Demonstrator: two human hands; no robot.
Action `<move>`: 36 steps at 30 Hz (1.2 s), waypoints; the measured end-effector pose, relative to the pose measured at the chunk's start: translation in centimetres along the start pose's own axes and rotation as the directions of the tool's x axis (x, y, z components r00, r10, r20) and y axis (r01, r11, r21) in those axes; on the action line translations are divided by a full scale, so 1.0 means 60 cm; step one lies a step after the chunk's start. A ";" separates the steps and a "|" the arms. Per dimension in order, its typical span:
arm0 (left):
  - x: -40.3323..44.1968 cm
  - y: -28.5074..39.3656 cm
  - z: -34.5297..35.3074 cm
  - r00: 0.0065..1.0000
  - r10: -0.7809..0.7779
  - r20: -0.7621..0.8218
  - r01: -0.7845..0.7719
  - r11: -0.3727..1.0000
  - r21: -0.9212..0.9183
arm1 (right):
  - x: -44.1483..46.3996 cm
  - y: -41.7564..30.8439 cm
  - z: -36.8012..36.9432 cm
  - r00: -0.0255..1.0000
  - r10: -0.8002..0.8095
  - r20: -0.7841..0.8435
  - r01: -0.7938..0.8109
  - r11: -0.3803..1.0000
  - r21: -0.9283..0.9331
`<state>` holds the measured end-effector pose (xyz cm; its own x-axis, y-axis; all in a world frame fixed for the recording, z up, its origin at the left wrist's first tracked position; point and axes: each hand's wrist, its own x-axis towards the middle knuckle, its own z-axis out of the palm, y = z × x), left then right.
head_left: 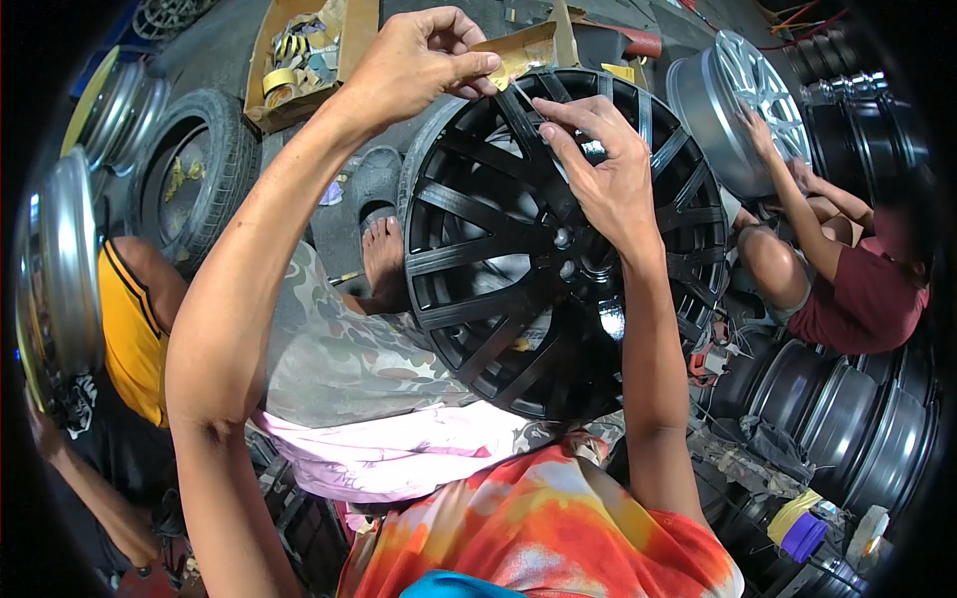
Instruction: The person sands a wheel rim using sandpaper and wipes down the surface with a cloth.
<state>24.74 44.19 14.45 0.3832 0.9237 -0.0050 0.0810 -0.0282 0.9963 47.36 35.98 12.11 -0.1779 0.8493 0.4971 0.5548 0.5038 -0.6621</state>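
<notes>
A glossy black multi-spoke wheel rim (478, 261) stands tilted in front of my lap. Above its top edge my left hand (444, 62) is closed, thumb and fingers pinching a small yellowish piece (501, 77). Over the upper spokes my right hand (598, 154) has its thumb and index finger brought close together, around a thin pale strip too small to make out well. Both hands are near the rim's top spokes. Parts of the spokes behind my right hand are hidden.
A cardboard box (261, 105) with tape and scraps lies beyond my left forearm. A tire (244, 149) is at left. At right a person in a maroon shirt (862, 299) handles a silver rim (703, 120). Stacked rims (827, 419) stand lower right. Another person sits at left.
</notes>
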 end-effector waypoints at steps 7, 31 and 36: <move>-0.001 0.010 -0.003 0.997 0.018 -0.081 -0.011 0.997 0.082 | -0.007 0.010 -0.007 1.000 0.016 0.008 -0.016 0.999 -0.037; -0.003 0.008 -0.008 0.992 0.067 -0.109 -0.051 0.988 0.144 | -0.003 0.060 0.036 0.981 -0.146 0.124 0.191 0.776 -0.600; -0.003 0.007 -0.008 0.990 0.087 -0.107 -0.071 0.987 0.146 | -0.008 0.053 0.032 0.986 -0.122 0.116 0.167 0.785 -0.596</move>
<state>24.29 44.20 14.89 0.2886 0.9531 0.0910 0.1866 -0.1492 0.9710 47.66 37.50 8.70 -0.3375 0.7940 0.5057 0.8902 0.4438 -0.1027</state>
